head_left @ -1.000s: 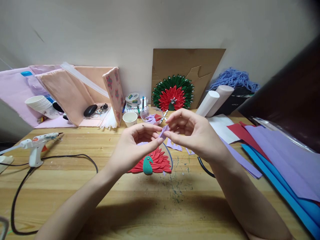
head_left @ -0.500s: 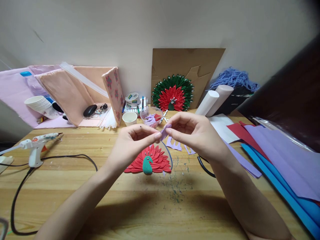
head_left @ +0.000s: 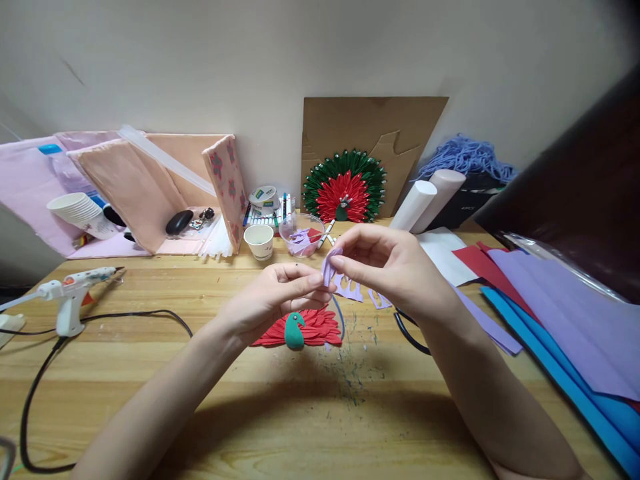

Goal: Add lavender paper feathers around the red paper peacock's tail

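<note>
Between my two hands is a small purple felt piece, pinched from both sides above the table. My left hand grips its lower left part with thumb and fingers. At its upper right, the thumb and index finger of my right hand are closed on it. Below my left hand lies a peacock craft with a green body and red felt feathers, its upper part hidden by the hand. Purple felt offcuts with cut-out gaps lie just beyond my right thumb.
At left a white hot glue gun stands with its black cord looping over the table. Behind are a paper cup, a clear bowl of felt bits and a finished green-red peacock on cardboard. Felt sheets lie at right.
My left hand has dropped slightly and its fingers have shifted below the felt piece, covering more of the peacock. The piece now stands more upright. My right hand has barely moved.
</note>
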The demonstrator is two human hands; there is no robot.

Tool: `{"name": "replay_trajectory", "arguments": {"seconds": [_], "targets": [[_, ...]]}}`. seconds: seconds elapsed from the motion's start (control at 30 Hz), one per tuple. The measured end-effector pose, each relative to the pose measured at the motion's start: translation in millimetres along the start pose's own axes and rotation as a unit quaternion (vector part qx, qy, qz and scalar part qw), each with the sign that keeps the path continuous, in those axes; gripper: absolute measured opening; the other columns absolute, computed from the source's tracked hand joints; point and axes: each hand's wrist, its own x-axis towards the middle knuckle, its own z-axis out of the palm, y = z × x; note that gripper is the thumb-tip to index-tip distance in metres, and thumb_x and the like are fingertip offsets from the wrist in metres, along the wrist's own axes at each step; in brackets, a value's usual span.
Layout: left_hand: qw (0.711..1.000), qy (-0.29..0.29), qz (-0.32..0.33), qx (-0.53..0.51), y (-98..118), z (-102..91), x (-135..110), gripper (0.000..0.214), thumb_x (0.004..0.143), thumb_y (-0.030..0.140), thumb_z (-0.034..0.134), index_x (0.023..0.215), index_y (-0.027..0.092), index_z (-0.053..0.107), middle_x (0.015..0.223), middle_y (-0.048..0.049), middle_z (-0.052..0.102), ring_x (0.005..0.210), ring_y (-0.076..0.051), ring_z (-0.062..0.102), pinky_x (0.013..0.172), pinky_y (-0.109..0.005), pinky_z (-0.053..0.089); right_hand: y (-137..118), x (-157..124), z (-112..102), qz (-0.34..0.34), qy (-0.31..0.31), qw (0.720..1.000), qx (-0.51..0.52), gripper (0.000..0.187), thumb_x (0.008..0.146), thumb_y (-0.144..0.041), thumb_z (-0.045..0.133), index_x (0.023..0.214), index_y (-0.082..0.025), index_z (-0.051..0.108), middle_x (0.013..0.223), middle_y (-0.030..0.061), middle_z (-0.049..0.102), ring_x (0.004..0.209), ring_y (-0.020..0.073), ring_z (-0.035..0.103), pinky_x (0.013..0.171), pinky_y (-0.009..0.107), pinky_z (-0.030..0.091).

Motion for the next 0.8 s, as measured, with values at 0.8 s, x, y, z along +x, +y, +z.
{"name": "replay_trajectory", "arguments": {"seconds": [0.8], "targets": [[0.998, 0.057, 0.003, -0.04, 2.8, 3.0, -0.1, 0.031, 0.064, 0.016, 0.073, 0.091, 0.013, 0.059, 0.075, -0.0017, 0.06, 0.065, -0.005, 0.056, 0.065, -0.016, 0.048, 3.9, 5.2, -4.2, 0.004, 0.011, 1.0, -0.026, 0.019, 0.078, -0.034, 0.06, 0.083, -0.016, 0.063, 0.082, 0.0044, 0.065, 0.074, 0.0142, 0.06, 0.064, 0.025, 0.049]]}}
